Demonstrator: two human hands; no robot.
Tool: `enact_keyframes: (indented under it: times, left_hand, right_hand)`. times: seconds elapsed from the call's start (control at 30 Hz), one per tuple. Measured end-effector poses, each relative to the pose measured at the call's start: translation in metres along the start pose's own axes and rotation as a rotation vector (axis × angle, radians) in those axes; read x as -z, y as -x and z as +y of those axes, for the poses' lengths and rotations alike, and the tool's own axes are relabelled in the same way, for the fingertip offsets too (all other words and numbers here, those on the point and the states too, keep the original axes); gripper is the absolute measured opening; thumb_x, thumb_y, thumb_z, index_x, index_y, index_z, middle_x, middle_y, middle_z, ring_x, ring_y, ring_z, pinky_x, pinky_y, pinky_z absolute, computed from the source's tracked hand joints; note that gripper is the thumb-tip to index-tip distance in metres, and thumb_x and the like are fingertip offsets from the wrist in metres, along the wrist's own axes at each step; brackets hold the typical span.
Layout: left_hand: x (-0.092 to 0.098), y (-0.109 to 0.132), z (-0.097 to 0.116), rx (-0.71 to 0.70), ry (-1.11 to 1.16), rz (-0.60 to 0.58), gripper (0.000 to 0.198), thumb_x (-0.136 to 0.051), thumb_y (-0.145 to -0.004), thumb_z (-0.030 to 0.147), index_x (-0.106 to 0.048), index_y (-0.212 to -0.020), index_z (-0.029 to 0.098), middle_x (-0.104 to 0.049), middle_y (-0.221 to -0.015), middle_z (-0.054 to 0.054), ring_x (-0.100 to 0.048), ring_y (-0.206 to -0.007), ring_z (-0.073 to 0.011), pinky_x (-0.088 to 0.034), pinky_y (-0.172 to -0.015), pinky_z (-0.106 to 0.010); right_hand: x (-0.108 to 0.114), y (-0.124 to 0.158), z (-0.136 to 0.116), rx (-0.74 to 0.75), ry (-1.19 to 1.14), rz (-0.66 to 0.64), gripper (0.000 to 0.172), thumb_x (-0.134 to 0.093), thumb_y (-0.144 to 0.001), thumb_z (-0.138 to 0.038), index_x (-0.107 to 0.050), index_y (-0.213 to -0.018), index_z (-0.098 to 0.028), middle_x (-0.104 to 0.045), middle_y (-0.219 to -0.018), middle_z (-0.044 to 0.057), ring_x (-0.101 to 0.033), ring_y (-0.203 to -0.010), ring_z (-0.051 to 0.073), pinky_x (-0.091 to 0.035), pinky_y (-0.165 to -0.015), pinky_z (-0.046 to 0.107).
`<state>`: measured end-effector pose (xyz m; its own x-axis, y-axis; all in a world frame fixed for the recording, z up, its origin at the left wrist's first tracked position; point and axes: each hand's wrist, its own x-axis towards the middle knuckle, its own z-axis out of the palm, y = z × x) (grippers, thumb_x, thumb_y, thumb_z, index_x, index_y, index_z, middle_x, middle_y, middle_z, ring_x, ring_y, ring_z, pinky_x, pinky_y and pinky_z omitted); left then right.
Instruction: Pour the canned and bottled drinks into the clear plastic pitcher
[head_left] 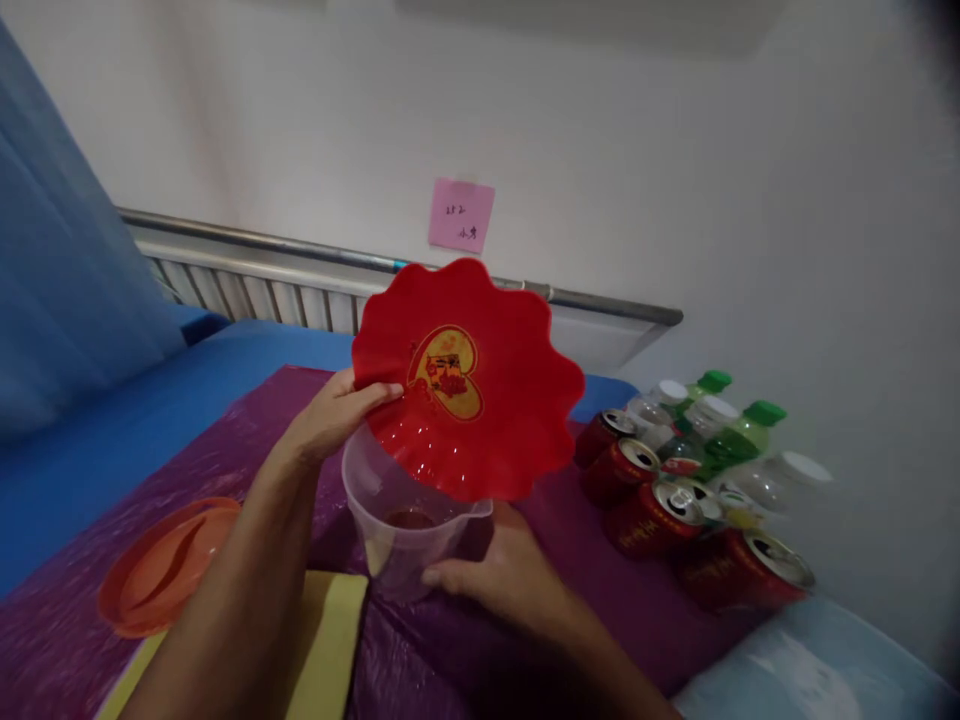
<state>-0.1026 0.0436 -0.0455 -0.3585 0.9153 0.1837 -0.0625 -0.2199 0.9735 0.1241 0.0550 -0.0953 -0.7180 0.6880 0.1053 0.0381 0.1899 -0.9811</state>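
My left hand (341,405) grips a red scalloped plate (517,370) by its left edge, thumb on the face. The plate is tilted up toward me and shows a gold heart-shaped print in its middle. Below it stands a clear plastic measuring jug (412,550), its spout toward the right. The plate's lower edge hangs over the jug's mouth and hides part of it. My right hand (499,570) is closed around the jug's right side, thumb in front; its other fingers are mostly hidden.
Several red drink cans (652,520) and plastic bottles (750,430) crowd the right side by the wall. An orange dish (161,570) lies at the left, near a yellow cloth (330,640). Purple plastic sheeting (420,660) covers the surface. A pink note (461,215) is on the wall.
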Motion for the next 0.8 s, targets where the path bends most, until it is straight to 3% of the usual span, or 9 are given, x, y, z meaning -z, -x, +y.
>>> enact_keyframes:
  times: [0.17, 0.27, 0.37, 0.53, 0.8]
  left_hand:
    - [-0.024, 0.000, 0.002, -0.069, 0.059, 0.218, 0.017, -0.075, -0.065, 0.024, -0.072, -0.080, 0.018, -0.070, -0.073, 0.001, -0.063, -0.062, -0.0137, -0.051, -0.060, -0.024]
    - [-0.037, -0.004, -0.003, -0.158, 0.152, 0.323, 0.016, -0.075, -0.064, 0.022, -0.071, -0.080, 0.020, -0.070, -0.076, 0.002, -0.064, -0.066, -0.0134, -0.052, -0.064, -0.024]
    - [-0.048, -0.009, -0.016, -0.234, 0.161, 0.312, 0.016, -0.073, -0.065, 0.022, -0.071, -0.080, 0.019, -0.070, -0.078, 0.001, -0.064, -0.070, -0.0133, -0.053, -0.068, -0.024]
    - [-0.056, -0.013, -0.033, -0.271, 0.099, 0.273, 0.017, -0.072, -0.068, 0.027, -0.070, -0.083, 0.019, -0.069, -0.078, 0.002, -0.063, -0.071, -0.0139, -0.053, -0.072, -0.027]
    - [-0.057, -0.012, -0.034, -0.308, 0.023, 0.278, 0.018, -0.070, -0.072, 0.028, -0.070, -0.086, 0.018, -0.069, -0.083, 0.000, -0.064, -0.076, -0.0147, -0.052, -0.077, -0.028]
  right_hand:
    - [0.019, 0.005, 0.012, -0.047, -0.064, 0.109, 0.080, -0.088, -0.052, -0.028, -0.054, -0.124, -0.028, -0.071, -0.108, 0.004, -0.069, -0.092, 0.023, -0.057, -0.084, 0.040]
    - [0.042, 0.001, 0.016, 0.044, -0.078, 0.196, 0.095, -0.089, -0.052, -0.030, -0.045, -0.136, -0.029, -0.059, -0.132, 0.008, -0.058, -0.119, 0.028, -0.047, -0.102, 0.045]
    - [0.059, -0.005, 0.026, 0.088, -0.121, 0.210, 0.098, -0.088, -0.051, -0.029, -0.044, -0.138, -0.028, -0.049, -0.144, 0.008, -0.045, -0.133, 0.030, -0.036, -0.111, 0.047]
    - [0.069, -0.013, 0.037, 0.063, -0.192, 0.158, 0.098, -0.084, -0.052, -0.027, -0.042, -0.140, -0.028, -0.050, -0.144, 0.007, -0.048, -0.130, 0.029, -0.038, -0.109, 0.045]
    - [0.072, -0.019, 0.039, 0.086, -0.209, 0.123, 0.098, -0.085, -0.049, -0.035, -0.044, -0.137, -0.025, -0.047, -0.147, 0.007, -0.042, -0.136, 0.028, -0.031, -0.115, 0.044]
